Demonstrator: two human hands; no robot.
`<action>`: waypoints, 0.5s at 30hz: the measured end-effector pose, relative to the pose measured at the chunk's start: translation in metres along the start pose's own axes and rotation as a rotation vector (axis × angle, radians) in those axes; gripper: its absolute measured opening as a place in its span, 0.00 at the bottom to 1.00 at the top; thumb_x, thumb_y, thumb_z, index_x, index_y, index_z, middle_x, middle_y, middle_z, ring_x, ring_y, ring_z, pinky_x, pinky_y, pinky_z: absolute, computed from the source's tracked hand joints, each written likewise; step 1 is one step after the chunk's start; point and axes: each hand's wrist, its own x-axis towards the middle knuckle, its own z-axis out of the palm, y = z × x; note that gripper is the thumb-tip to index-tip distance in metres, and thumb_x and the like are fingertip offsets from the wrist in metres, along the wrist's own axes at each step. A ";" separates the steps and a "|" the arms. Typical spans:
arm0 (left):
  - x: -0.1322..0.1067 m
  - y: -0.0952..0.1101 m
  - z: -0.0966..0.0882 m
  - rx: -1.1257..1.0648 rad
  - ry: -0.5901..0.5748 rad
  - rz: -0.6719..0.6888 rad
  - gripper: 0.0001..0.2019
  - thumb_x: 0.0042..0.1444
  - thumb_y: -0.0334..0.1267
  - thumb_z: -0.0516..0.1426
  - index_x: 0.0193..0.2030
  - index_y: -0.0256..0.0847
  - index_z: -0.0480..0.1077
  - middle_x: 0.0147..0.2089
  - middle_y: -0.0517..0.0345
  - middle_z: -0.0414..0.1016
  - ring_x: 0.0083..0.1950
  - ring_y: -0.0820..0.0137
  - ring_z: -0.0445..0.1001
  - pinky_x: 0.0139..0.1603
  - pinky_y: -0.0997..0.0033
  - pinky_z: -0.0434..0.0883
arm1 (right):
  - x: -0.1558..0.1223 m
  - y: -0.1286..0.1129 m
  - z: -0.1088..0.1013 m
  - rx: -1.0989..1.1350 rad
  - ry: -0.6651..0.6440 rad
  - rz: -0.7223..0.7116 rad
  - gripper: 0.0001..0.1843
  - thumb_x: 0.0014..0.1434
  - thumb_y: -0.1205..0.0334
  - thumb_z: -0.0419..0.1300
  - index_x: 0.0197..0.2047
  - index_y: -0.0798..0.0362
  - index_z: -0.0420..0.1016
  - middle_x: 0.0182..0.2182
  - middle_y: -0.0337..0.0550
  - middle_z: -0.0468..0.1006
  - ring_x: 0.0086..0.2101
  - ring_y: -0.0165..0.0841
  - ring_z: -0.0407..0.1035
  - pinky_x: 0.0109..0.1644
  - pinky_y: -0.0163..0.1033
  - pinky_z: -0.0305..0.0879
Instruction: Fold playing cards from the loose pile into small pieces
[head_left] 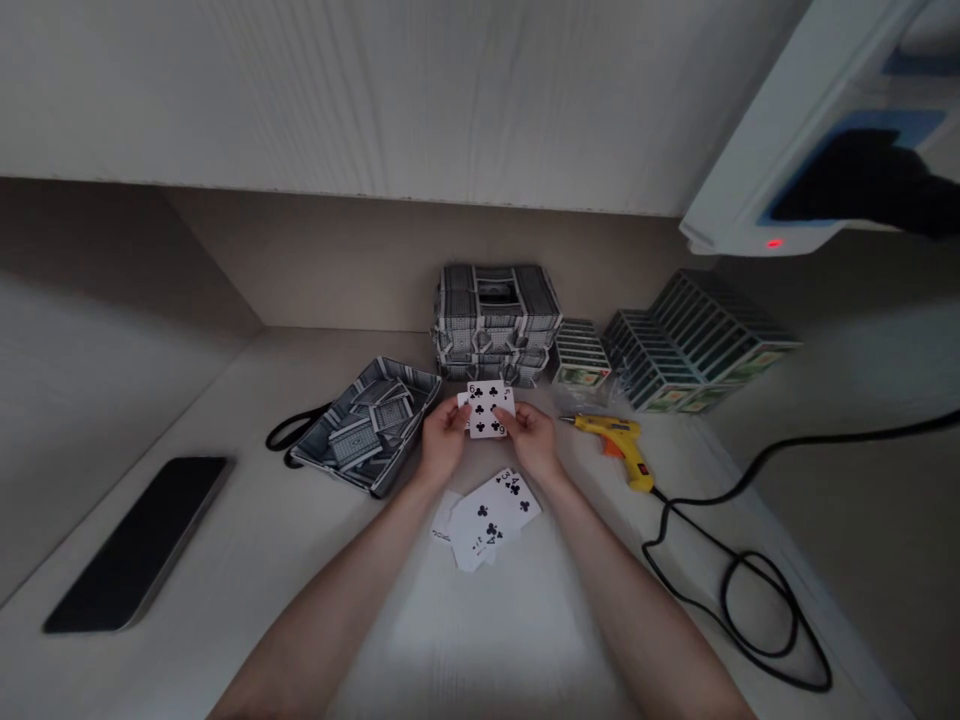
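The person's left hand point(444, 437) and right hand point(534, 437) both pinch one playing card point(487, 408), a six of clubs, fingers closed on its side edges. The card is held face up just above the loose pile of cards point(487, 520) on the desk. Right of this pile lies a yellow glue gun point(619, 445); left of it, a tray of cards point(367, 425).

A small stack of white paper playing cards point(486, 408), six of clubs uppermost, sits mid-frame. Just below it, loose face-up club cards point(491, 520) lie fanned.
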 end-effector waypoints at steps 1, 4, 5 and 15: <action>0.000 0.000 0.000 0.002 -0.003 0.000 0.17 0.46 0.45 0.59 0.40 0.35 0.72 0.39 0.51 0.76 0.37 0.67 0.73 0.38 0.69 0.69 | 0.000 -0.001 0.000 -0.002 0.001 -0.003 0.19 0.41 0.48 0.64 0.30 0.55 0.74 0.25 0.41 0.78 0.23 0.31 0.69 0.28 0.38 0.69; -0.001 0.002 0.000 0.002 -0.015 0.003 0.17 0.46 0.45 0.59 0.40 0.35 0.72 0.37 0.51 0.77 0.37 0.67 0.73 0.38 0.68 0.69 | -0.001 -0.003 0.000 -0.011 0.004 0.000 0.19 0.42 0.47 0.64 0.30 0.55 0.74 0.25 0.41 0.78 0.23 0.31 0.69 0.28 0.38 0.69; -0.001 0.002 0.000 -0.001 -0.017 0.003 0.17 0.46 0.45 0.59 0.40 0.35 0.72 0.37 0.51 0.77 0.37 0.67 0.73 0.38 0.68 0.69 | -0.001 -0.003 0.000 -0.012 0.004 0.005 0.19 0.42 0.48 0.64 0.31 0.55 0.74 0.25 0.41 0.78 0.23 0.31 0.70 0.28 0.38 0.69; -0.001 0.002 0.000 -0.005 -0.011 -0.015 0.16 0.45 0.44 0.59 0.40 0.35 0.72 0.40 0.51 0.76 0.38 0.66 0.73 0.38 0.68 0.70 | -0.001 -0.003 0.000 -0.004 0.000 0.021 0.20 0.41 0.47 0.64 0.31 0.55 0.74 0.26 0.42 0.79 0.25 0.33 0.71 0.28 0.39 0.71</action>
